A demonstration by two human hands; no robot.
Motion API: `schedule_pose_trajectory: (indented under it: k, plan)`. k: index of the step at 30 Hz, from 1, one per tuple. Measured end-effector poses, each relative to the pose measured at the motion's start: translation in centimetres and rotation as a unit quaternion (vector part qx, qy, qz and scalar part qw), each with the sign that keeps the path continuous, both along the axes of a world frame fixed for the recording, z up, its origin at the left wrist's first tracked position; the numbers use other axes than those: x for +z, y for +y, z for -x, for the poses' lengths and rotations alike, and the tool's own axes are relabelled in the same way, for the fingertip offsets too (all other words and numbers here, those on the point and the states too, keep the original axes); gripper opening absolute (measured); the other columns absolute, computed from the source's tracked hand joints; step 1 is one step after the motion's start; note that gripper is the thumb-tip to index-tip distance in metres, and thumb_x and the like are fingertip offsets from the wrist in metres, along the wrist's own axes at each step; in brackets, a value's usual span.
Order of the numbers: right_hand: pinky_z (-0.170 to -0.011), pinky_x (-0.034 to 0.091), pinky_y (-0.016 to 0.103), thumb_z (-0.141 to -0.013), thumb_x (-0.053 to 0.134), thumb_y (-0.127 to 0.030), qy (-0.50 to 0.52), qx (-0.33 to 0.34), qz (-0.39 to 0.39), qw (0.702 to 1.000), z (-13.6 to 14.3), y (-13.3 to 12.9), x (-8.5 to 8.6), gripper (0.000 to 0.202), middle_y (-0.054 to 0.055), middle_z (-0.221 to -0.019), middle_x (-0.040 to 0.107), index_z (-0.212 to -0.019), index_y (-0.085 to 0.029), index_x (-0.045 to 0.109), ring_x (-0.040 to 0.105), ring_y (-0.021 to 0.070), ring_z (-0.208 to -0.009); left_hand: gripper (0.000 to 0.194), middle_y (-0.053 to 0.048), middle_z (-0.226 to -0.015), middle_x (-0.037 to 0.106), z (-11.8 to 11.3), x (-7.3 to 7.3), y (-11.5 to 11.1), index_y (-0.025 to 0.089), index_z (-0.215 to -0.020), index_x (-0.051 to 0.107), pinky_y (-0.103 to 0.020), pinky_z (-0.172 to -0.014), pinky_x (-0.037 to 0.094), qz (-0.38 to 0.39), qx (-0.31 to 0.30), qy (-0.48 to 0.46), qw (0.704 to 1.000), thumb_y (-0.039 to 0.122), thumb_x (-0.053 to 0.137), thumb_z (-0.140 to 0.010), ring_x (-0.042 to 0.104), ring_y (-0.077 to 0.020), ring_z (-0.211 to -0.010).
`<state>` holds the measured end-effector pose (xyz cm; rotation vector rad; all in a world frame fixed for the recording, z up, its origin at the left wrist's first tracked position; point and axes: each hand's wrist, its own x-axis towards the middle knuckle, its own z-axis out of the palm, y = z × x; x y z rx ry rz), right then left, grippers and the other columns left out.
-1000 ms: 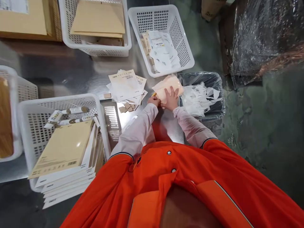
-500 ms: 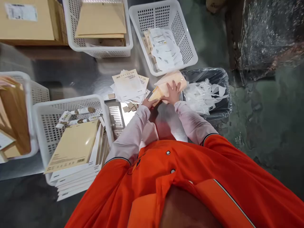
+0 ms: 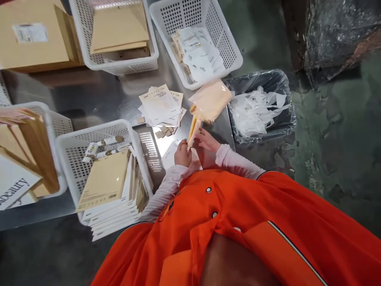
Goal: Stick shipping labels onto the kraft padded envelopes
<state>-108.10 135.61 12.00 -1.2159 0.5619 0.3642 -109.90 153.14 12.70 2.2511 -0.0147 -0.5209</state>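
My left hand [image 3: 183,154] is closed on the near end of a thin yellow-orange folded packet [image 3: 194,129], which stands tilted on its edge. On the packet's other side is my right hand [image 3: 207,140], its fingers stretched toward it; whether they touch it I cannot tell. Just beyond lies a peach-coloured packet in clear, shiny plastic [image 3: 212,99]. A white sheet [image 3: 169,155] lies partly under my left hand. Left of the hands is a fanned pile of printed cards [image 3: 160,105], with several small brown cardboard pieces [image 3: 164,132] below it.
A bin lined with clear plastic [image 3: 288,105] holds white paper strips at right. White perforated baskets [image 3: 233,59] hold labels, brown envelopes [image 3: 119,29] and flat cartons [image 3: 102,178]. A large cardboard box [image 3: 35,51] stands at far left on the metal table [image 3: 110,93].
Both hands have drawn nearer my body. The folded yellow-orange packet now stands on edge by my left hand, and my right hand has come off the peach packet. The view has shifted slightly.
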Motion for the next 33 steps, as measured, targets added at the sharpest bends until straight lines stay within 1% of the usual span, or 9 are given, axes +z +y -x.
schedule_pose_trajectory:
  k: [3,6,9,13,17,22,27,29,33]
  plan:
    - [-0.094,0.066,0.039,-0.089,0.081,-0.057,-0.012,-0.051,-0.091,0.994,1.8,1.4,0.1,0.047,0.003,-0.099,0.076,-0.117,-0.025,0.061,0.076,0.024,-0.105,0.072,-0.014,-0.144,0.064,1.7,0.3,-0.8,0.023,-0.131,0.064,-0.046,-0.12,0.051,0.066,-0.03,0.021,0.997,0.013,0.091,-0.065,0.059,-0.0356,-0.143]
    - [-0.094,0.066,0.039,-0.099,0.071,-0.055,0.009,-0.059,-0.12,0.991,2.6,0.6,0.9,0.039,0.005,-0.096,0.079,-0.117,-0.022,0.063,0.077,0.0234,-0.101,0.106,-0.016,-0.144,0.065,2.0,0.6,-1.4,0.022,-0.148,0.052,-0.046,-0.117,0.053,0.14,0.008,0.063,0.988,0.019,0.101,-0.054,0.061,-0.0361,-0.14]
    - [-0.098,0.065,0.041,-0.108,0.06,-0.05,0.031,-0.034,-0.133,0.99,3.4,-0.6,1.9,0.038,0.009,-0.101,0.082,-0.126,-0.017,0.066,0.079,0.0237,-0.101,0.1,-0.015,-0.135,0.071,1.3,0.6,-1.9,0.021,-0.151,0.047,-0.044,-0.11,0.057,0.169,0.076,0.104,0.977,0.023,0.097,-0.064,0.07,-0.0313,-0.128]
    - [-0.098,0.064,0.04,-0.111,0.054,-0.049,0.075,0.014,-0.144,0.987,4.8,-1.5,2.5,0.043,0.014,-0.102,0.083,-0.123,-0.013,0.072,0.08,0.025,-0.099,0.086,-0.018,-0.131,0.072,0.5,0.6,-2.1,0.017,-0.15,0.05,-0.043,-0.105,0.06,0.106,0.139,0.098,0.98,0.026,0.091,-0.076,0.073,-0.0304,-0.118]
    - [-0.096,0.065,0.04,-0.11,0.049,-0.061,0.088,0.047,-0.146,0.984,5.6,-2.0,2.6,0.057,0.015,-0.101,0.083,-0.121,-0.012,0.075,0.08,0.0269,-0.099,0.083,-0.019,-0.146,0.063,1.1,0.8,-2.4,0.018,-0.146,0.056,-0.041,-0.111,0.056,0.113,0.103,0.019,0.988,0.03,0.095,-0.073,0.067,-0.0326,-0.132]
    - [-0.097,0.065,0.04,-0.114,0.044,-0.053,0.083,0.098,-0.12,0.985,6.0,-1.5,3.5,0.052,0.014,-0.099,0.083,-0.121,-0.011,0.074,0.08,0.0259,-0.099,0.074,-0.013,-0.125,0.076,2.3,1.0,-3.3,0.018,-0.129,0.066,-0.044,-0.106,0.06,0.252,0.068,0.152,0.953,0.032,0.1,-0.065,0.074,-0.0322,-0.118]
    - [-0.101,0.063,0.044,-0.109,0.056,-0.036,0.017,0.146,0.061,0.987,5.7,-3.6,5.4,0.032,0.016,-0.107,0.082,-0.114,-0.01,0.074,0.079,0.0276,-0.101,0.024,-0.01,-0.096,0.08,2.0,0.0,-2.7,0.018,-0.105,0.073,-0.043,-0.088,0.065,0.234,0.161,0.255,0.924,0.032,0.08,-0.087,0.078,-0.0299,-0.1]
    - [-0.107,0.059,0.047,-0.107,0.057,-0.034,-0.015,0.15,0.177,0.973,5.0,-6.1,6.6,0.032,0.017,-0.115,0.08,-0.117,-0.009,0.074,0.076,0.0306,-0.112,0.02,-0.009,-0.096,0.079,1.6,-0.7,-1.5,0.017,-0.11,0.072,-0.038,-0.086,0.065,0.207,0.207,0.237,0.926,0.024,0.072,-0.091,0.077,-0.0255,-0.098]
    - [-0.123,0.044,0.057,-0.108,0.05,-0.029,-0.086,0.174,0.478,0.857,3.2,-9.7,8.3,0.038,0.019,-0.133,0.071,-0.132,-0.01,0.071,0.06,0.0378,-0.137,0.036,-0.009,-0.103,0.076,1.2,-2.1,2.4,0.014,-0.124,0.068,-0.03,-0.083,0.063,0.147,0.26,0.162,0.94,0.017,0.067,-0.088,0.075,-0.0196,-0.096]
